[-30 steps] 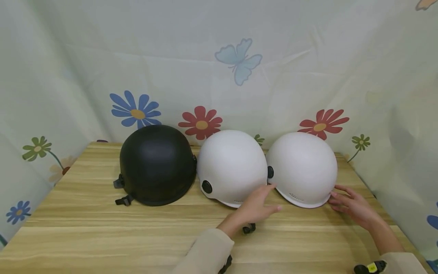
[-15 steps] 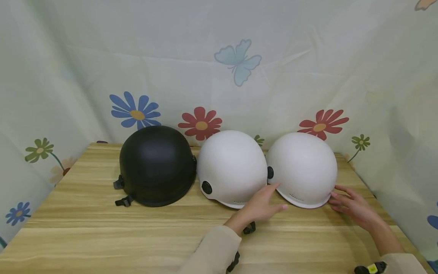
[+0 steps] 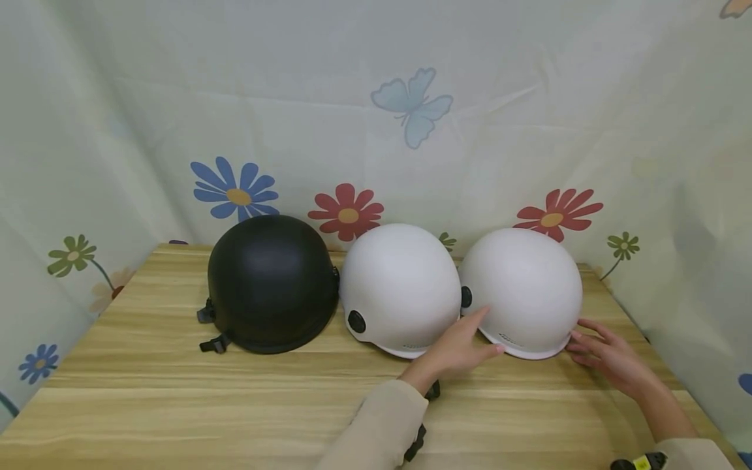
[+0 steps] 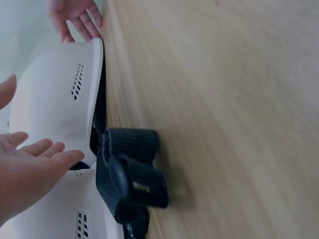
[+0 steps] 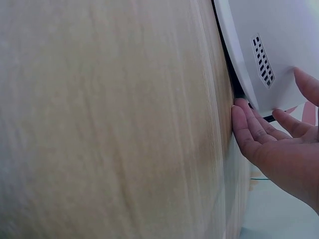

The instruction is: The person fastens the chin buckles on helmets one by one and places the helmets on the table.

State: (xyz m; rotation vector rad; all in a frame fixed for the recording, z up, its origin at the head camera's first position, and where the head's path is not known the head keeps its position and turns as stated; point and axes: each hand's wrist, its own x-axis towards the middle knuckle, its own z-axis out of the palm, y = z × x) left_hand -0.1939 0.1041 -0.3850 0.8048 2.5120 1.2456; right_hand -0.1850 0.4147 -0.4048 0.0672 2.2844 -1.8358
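Two white helmets stand side by side, the middle one [image 3: 399, 287] and the right one [image 3: 519, 287]. My left hand [image 3: 455, 346] reaches across the front of the middle helmet toward the right helmet's lower left side, fingers extended; in the left wrist view the left hand [image 4: 30, 169] shows its palm and holds nothing. At the right helmet's lower right edge, my right hand [image 3: 611, 359] has its fingertips on the rim. In the right wrist view the right hand [image 5: 284, 144] has some fingertips at the underside of the white helmet [image 5: 289, 40], with the thumb near the shell.
A black helmet [image 3: 270, 284] stands left of the white ones on the wooden table [image 3: 205, 411], its buckles at its left. A black strap with a buckle [image 4: 132, 174] lies in front of the white helmets. Behind hangs a flowered cloth [image 3: 294, 130].
My left hand has moved a little to the right, toward the right white helmet. My right hand stays at that helmet's edge, and the helmets have not moved on the table.
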